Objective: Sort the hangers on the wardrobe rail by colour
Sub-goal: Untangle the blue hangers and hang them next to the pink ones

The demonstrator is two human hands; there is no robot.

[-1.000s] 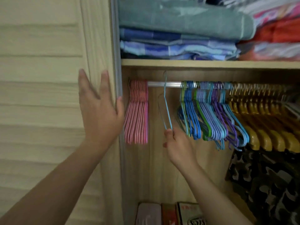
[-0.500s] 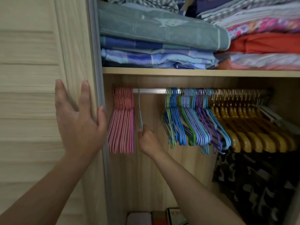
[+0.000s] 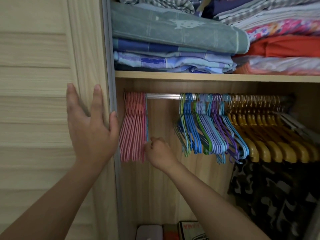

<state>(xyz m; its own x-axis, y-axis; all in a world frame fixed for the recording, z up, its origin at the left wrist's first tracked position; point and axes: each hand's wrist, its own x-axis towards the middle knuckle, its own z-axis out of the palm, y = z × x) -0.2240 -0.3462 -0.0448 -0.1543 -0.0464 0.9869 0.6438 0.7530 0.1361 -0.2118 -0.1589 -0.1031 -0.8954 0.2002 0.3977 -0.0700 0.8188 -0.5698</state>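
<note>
Blue hanger (image 3: 147,118) moved beside pink hangers (image 3: 133,129) | right hand (image 3: 160,153) pinching it

Pink hangers (image 3: 132,129) left on silver rail (image 3: 162,97), one light-blue hanger (image 3: 147,122) beside; blue-purple-green hangers (image 3: 207,129) centre; yellow hangers (image 3: 270,135) right; camouflage garment (image 3: 277,196) lower right.

Box (image 3: 191,230) lettering (upside down) — not legible
</note>
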